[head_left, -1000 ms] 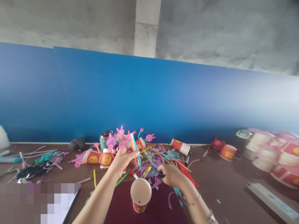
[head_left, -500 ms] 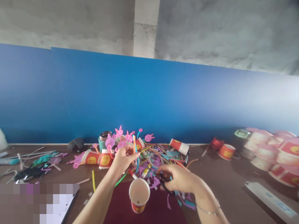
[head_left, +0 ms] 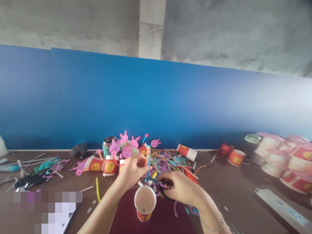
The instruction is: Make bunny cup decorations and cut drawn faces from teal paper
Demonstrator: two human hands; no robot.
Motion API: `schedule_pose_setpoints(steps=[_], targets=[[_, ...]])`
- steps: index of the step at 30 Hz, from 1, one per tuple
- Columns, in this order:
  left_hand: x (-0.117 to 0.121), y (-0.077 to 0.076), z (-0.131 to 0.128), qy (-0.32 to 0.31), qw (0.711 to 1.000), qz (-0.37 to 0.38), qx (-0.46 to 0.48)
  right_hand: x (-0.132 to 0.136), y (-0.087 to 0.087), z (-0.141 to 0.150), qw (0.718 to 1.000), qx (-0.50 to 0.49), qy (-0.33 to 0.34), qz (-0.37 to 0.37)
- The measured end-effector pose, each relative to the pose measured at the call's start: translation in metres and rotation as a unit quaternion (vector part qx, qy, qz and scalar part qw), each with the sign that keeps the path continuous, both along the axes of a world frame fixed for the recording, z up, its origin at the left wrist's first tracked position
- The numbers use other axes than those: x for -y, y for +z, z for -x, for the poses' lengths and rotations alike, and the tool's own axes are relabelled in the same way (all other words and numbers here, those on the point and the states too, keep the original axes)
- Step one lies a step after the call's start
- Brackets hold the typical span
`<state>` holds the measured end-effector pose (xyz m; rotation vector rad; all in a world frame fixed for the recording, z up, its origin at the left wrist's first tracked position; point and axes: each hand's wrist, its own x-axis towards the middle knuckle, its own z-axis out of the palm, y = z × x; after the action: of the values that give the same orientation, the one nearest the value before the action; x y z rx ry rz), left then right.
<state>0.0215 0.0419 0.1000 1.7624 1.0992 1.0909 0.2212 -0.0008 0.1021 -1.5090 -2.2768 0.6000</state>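
Blue and orange strips (head_left: pixel 148 155), thin and straw-like, are pinched upright between the thumb and fingers of my left hand (head_left: pixel 133 170). My right hand (head_left: pixel 176 185) grips black-handled scissors (head_left: pixel 166 190), their blades pointing left at the lower part of the strips. Whether the blades touch the strips I cannot tell. Below both hands a red and white paper cup (head_left: pixel 145 203) stands upright on a dark red mat (head_left: pixel 156 221), with a small dark spot inside it. Just behind the scissors lies a small yellow tube (head_left: pixel 152 177).
Behind my hands are pink pig-face cutouts (head_left: pixel 126 151), paper cups (head_left: pixel 110 165) and a heap of coloured strips (head_left: pixel 168 159). A cup stack (head_left: pixel 187 152) lies on its side. At right are more cups (head_left: pixel 292 159) and a white power strip (head_left: pixel 282 208). Lower left is pixelated.
My right hand has lifted the scissors from among the scraps and brought them left to the strips. My left hand has shifted slightly right and down, still holding the strips.
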Motion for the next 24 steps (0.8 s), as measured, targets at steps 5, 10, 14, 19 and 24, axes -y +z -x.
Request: schedule_pose_setpoints(steps=[5, 10, 14, 19, 24], targets=[[-0.002, 0.002, 0.002, -0.011, 0.999, 0.017, 0.024, 0.001, 0.005, 0.004, 1.000, -0.021, 0.014, 0.003], [-0.006, 0.000, 0.005, 0.005, 0.999, 0.018, 0.040, 0.000, 0.007, 0.000, 0.999, -0.045, 0.015, 0.026], [-0.007, -0.003, 0.005, -0.011, 0.998, 0.039, 0.052, 0.000, 0.006, -0.003, 0.998, -0.042, 0.029, 0.040], [-0.009, -0.006, 0.004, -0.022, 0.997, 0.050, 0.060, 0.000, 0.009, -0.004, 0.998, -0.033, 0.041, 0.043], [-0.012, -0.008, 0.005, -0.009, 0.998, 0.035, 0.058, 0.000, 0.011, 0.001, 0.999, -0.029, 0.035, 0.018]])
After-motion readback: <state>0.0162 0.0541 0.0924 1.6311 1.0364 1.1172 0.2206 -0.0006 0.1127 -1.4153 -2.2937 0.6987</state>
